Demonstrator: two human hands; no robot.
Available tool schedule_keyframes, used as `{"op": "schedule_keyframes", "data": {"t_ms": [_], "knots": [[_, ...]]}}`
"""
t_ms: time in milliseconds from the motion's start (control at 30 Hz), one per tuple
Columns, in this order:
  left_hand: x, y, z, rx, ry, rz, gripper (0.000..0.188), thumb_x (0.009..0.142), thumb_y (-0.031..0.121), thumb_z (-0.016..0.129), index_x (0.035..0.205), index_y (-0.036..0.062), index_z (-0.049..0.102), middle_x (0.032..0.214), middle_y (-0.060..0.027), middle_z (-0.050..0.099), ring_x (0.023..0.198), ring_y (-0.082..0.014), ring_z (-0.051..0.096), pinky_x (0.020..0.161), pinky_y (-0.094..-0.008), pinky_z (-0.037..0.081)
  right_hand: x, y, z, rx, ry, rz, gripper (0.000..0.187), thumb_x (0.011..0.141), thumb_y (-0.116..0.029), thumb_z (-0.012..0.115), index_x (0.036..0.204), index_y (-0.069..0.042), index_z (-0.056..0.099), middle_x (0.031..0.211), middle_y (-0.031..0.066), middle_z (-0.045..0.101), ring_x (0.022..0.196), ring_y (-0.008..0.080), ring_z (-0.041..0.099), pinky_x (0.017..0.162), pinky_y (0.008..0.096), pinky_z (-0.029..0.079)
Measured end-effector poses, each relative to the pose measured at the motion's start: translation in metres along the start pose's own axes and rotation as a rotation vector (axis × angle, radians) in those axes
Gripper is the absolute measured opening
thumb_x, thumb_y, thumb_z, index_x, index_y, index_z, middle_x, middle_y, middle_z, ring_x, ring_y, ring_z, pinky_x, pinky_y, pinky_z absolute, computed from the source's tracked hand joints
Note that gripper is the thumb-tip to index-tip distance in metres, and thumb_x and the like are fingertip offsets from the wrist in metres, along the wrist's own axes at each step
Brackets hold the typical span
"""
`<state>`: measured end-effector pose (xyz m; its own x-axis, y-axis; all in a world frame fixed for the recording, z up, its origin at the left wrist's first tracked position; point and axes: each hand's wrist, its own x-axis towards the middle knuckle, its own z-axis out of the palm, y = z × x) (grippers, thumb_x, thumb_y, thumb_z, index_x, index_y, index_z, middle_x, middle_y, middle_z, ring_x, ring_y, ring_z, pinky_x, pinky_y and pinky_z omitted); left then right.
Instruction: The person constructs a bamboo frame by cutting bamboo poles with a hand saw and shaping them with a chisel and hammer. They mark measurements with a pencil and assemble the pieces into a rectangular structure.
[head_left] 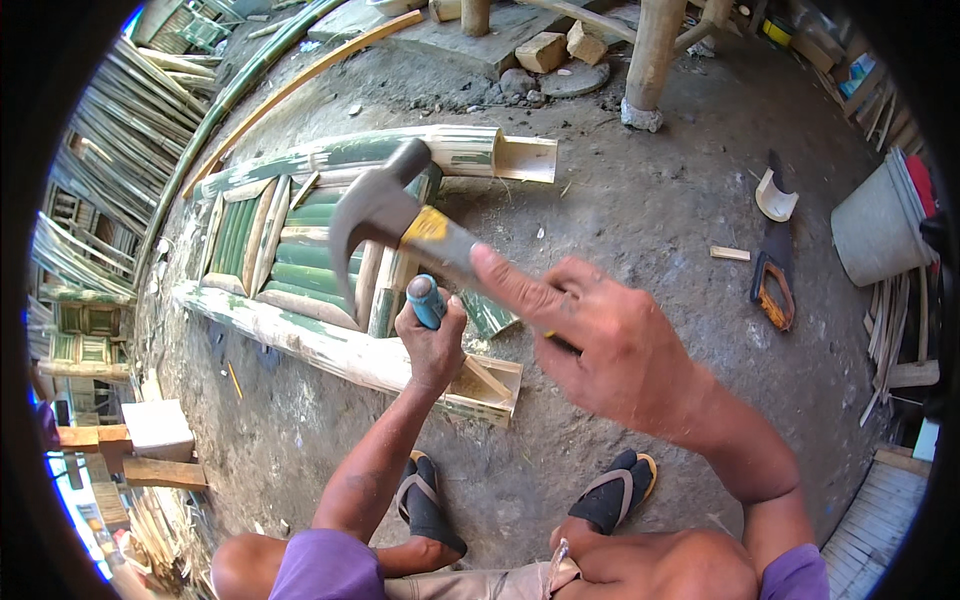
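My right hand (610, 350) grips a claw hammer (440, 237) by its grey and yellow handle, with the index finger stretched along it. The hammer's head is raised over the bamboo frame, above and left of my left hand. Closed round a blue-handled tool, my left hand (433, 340) rests at the near end of the frame; the tool's handle (427, 302) points up and its lower end is hidden. The bamboo frame (300, 325) lies on the ground, with two thick green-and-white poles along its sides and green slats between them.
A handsaw (774, 285) lies at the right beside a cut bamboo piece (777, 197) and a small wood block (730, 253). Further right stands a grey bucket (880, 225). Bamboo strips (130, 130) are piled at the far left. A post (655, 60) rises at the back.
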<state>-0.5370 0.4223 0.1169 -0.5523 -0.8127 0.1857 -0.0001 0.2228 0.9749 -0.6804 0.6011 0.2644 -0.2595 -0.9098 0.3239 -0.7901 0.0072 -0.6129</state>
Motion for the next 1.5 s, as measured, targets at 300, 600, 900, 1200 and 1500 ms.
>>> {"op": "schedule_keyframes", "data": {"t_ms": [300,600,900,1200,1500], "knots": [[-0.01,-0.005,-0.001,0.073,0.043,0.019,0.014,0.083,0.01,0.068,0.078,0.0015,0.058,0.069,0.0006,0.058,0.066,-0.0072,0.053,0.062,-0.0276,0.046,-0.004,0.001,0.005,-0.14,-0.147,0.001,0.069,0.09,-0.003,0.053,0.154,-0.021,0.036,0.097,0.0201,0.059,0.066,0.0366,0.068,0.06,0.0446,0.059],[0.03,0.012,-0.001,-0.222,-0.334,-0.406,0.013,0.08,0.012,0.064,0.073,0.0053,0.054,0.058,0.0013,0.05,0.048,-0.0076,0.046,0.046,-0.0266,0.036,-0.022,0.047,0.043,-0.005,-0.117,0.208,0.074,0.085,-0.007,0.06,0.154,-0.022,0.038,0.102,0.0216,0.063,0.078,0.0394,0.067,0.072,0.0484,0.058],[-0.01,0.036,0.008,-0.152,0.059,-0.202,0.016,0.08,0.008,0.066,0.07,0.0065,0.053,0.06,0.0017,0.052,0.054,-0.0075,0.053,0.049,-0.0234,0.041,-0.103,0.109,0.1,-0.174,-0.208,0.598,0.057,0.084,-0.009,0.065,0.14,-0.009,0.054,0.106,0.018,0.062,0.097,0.0374,0.063,0.087,0.0474,0.052],[0.051,0.075,0.031,0.335,-0.279,0.104,0.022,0.076,0.012,0.072,0.072,0.0029,0.053,0.058,-0.0079,0.051,0.053,-0.0113,0.048,0.053,-0.0316,0.043,-0.036,0.07,0.218,-0.097,-0.395,0.117,0.02,0.084,-0.018,0.066,0.098,-0.003,0.066,0.107,0.019,0.062,0.107,0.0344,0.061,0.086,0.047,0.05],[0.037,0.016,0.009,0.506,-0.202,0.246,0.022,0.073,0.011,0.079,0.081,0.0034,0.06,0.068,-0.0117,0.062,0.061,-0.0222,0.065,0.059,-0.034,0.051,0.041,0.132,0.17,-0.017,-0.148,0.184,0.022,0.079,-0.005,0.062,0.099,0.004,0.061,0.095,0.0249,0.066,0.093,0.0407,0.067,0.083,0.0488,0.055]]}}
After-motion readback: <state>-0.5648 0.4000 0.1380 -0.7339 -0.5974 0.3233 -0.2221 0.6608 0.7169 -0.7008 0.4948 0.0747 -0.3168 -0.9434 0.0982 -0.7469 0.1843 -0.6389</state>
